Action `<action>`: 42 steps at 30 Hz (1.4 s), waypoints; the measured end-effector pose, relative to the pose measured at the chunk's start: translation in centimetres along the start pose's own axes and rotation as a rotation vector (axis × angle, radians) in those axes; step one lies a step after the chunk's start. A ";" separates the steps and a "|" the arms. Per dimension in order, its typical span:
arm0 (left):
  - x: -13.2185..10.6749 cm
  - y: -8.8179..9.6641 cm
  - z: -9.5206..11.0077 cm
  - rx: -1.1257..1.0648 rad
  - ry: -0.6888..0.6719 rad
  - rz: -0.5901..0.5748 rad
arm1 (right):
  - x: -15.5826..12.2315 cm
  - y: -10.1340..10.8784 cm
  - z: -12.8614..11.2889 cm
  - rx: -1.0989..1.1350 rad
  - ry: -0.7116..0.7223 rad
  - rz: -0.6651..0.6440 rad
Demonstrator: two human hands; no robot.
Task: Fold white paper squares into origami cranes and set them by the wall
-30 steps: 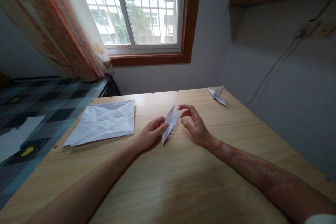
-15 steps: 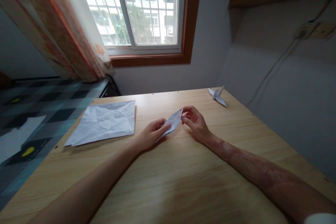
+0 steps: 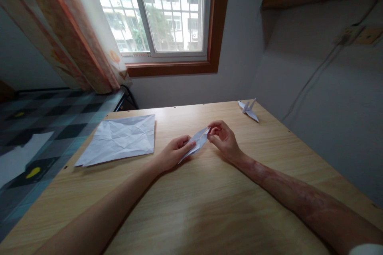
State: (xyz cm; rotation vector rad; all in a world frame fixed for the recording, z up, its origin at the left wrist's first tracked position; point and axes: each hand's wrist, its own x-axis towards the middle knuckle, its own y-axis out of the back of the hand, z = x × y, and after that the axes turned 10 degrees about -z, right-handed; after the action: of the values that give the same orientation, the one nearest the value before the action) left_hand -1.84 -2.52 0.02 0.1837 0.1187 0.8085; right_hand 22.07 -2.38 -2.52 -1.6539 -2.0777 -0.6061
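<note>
A small folded piece of white paper (image 3: 197, 143), long and pointed, is held between my two hands just over the wooden table (image 3: 185, 215). My left hand (image 3: 176, 152) grips its lower left part, thumb on top and fingers curled beneath. At the upper right tip, my right hand (image 3: 224, 138) pinches the paper between thumb and forefinger. A folded paper crane (image 3: 249, 110) stands at the table's far right corner. Left of my hands lie creased white paper sheets (image 3: 122, 137), spread flat.
To the left, a bed with a checked cover (image 3: 89, 107) carries some loose white paper (image 3: 25, 157). Behind the table are a barred window (image 3: 176, 12) and an orange patterned curtain (image 3: 68, 28). A wall socket with a cable (image 3: 348, 35) is at the right.
My right thumb and forefinger have closed on the paper's upper tip, which has shifted slightly right and flattened. My left hand keeps its grip, almost unmoved.
</note>
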 end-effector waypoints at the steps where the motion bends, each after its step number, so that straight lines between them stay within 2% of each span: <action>1: 0.0 0.0 0.1 0.001 0.001 0.000 | 0.0 0.0 0.0 -0.004 -0.006 0.000; 7: 0.0 0.0 0.3 -0.016 -0.012 0.003 | 0.1 0.2 -0.3 -0.056 -0.004 -0.037; 13: 0.0 -0.2 0.4 -0.103 -0.038 0.059 | 0.3 0.3 -0.8 -0.083 0.044 -0.039; 17: 0.0 -0.3 0.5 -0.105 -0.046 0.065 | 0.2 0.2 -0.7 -0.059 -0.017 -0.062; 22: 0.0 -0.5 0.4 -0.005 -0.063 0.060 | 0.2 -0.2 0.0 0.028 -0.162 -0.007; 28: -0.2 -0.6 0.8 0.062 -0.061 0.071 | 0.2 -0.5 0.0 0.186 -0.168 -0.053; 35: -0.3 -0.6 1.1 0.108 -0.086 0.085 | 0.0 -0.6 -0.1 0.250 -0.208 -0.076; 42: -0.1 -0.2 0.2 0.071 -0.075 0.090 | 0.2 -0.4 -0.4 0.147 -0.226 -0.091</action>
State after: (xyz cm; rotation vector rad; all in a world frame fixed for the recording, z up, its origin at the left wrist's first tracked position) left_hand -1.75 -2.78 0.21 0.2877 0.0689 0.8863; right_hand 21.61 -2.53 -2.05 -1.6143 -2.3058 -0.2962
